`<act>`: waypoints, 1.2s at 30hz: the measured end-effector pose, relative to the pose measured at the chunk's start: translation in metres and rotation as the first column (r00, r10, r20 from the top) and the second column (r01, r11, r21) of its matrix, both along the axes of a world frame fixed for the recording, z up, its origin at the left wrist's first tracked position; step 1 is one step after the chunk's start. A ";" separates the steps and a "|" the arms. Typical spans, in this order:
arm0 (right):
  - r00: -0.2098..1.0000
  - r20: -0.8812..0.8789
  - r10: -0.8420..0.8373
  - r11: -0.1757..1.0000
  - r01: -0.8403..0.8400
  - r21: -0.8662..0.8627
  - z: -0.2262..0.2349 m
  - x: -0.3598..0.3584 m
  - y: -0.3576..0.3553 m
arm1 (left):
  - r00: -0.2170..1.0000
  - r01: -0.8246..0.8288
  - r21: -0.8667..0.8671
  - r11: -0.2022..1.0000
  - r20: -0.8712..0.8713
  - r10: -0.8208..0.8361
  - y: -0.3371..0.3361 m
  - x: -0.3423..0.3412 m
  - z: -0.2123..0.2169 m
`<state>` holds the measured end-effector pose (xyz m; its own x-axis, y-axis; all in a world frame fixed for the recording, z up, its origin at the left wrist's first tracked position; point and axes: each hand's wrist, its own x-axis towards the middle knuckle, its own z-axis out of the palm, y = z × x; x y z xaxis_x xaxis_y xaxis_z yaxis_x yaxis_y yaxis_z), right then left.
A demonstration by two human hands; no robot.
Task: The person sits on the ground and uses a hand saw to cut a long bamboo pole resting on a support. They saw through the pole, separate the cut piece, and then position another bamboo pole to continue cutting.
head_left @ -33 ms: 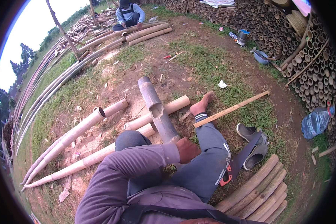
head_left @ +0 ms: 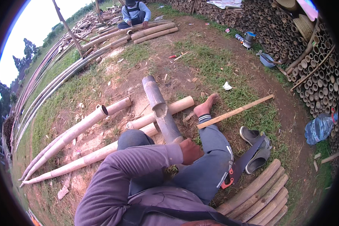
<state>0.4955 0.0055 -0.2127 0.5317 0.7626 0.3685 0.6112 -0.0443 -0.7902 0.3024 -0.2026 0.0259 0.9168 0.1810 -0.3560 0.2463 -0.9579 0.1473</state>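
My left hand (head_left: pixel 192 151) is closed at the near end of a thick grey bamboo piece (head_left: pixel 168 124). Whatever lies inside its fingers is hidden. The grey piece has a wide notch cut in its upper side and lies across a paler bamboo pole (head_left: pixel 181 106). Another pale pole (head_left: pixel 90 160) ends close to my bent left knee. A flat wooden strip (head_left: pixel 237 111) rests over my right shin. Beside my right thigh lies a saw (head_left: pixel 226 180) with an orange handle and a dark blade. My right hand is not visible.
Cut bamboo lengths (head_left: pixel 254 192) lie at the lower right, near dark clogs (head_left: pixel 258 162). A large water bottle (head_left: pixel 320 128) stands at a bamboo stack (head_left: pixel 322 81). Long poles (head_left: pixel 69 73) run along the left. Another person (head_left: pixel 135 15) sits at the far end with bamboo.
The view has tilted slightly, so the ground and far things sit a little lower in the picture. My left hand stays closed at the grey bamboo's near end.
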 end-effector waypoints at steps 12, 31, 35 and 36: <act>1.000 -0.010 0.029 0.999 -0.030 -0.032 0.012 -0.023 0.011 | 0.999 -0.040 -0.009 0.999 -0.035 0.040 0.008 -0.005 -0.015; 0.999 0.032 -0.006 0.998 0.008 -0.067 0.010 -0.029 0.012 | 1.000 -0.003 0.045 0.999 -0.012 0.003 0.008 -0.005 -0.018; 0.999 0.048 -0.008 0.998 0.011 -0.068 0.014 -0.034 0.010 | 1.000 -0.001 0.052 0.999 -0.015 0.002 0.007 -0.006 -0.016; 0.998 0.054 -0.010 0.998 0.013 -0.067 0.015 -0.031 0.010 | 1.000 0.003 0.053 0.999 -0.017 -0.002 0.007 -0.005 -0.015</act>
<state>0.4644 0.0153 -0.1977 0.5212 0.7805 0.3453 0.6521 -0.1032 -0.7511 0.2973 -0.1957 0.0109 0.9111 0.1977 -0.3617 0.2457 -0.9650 0.0915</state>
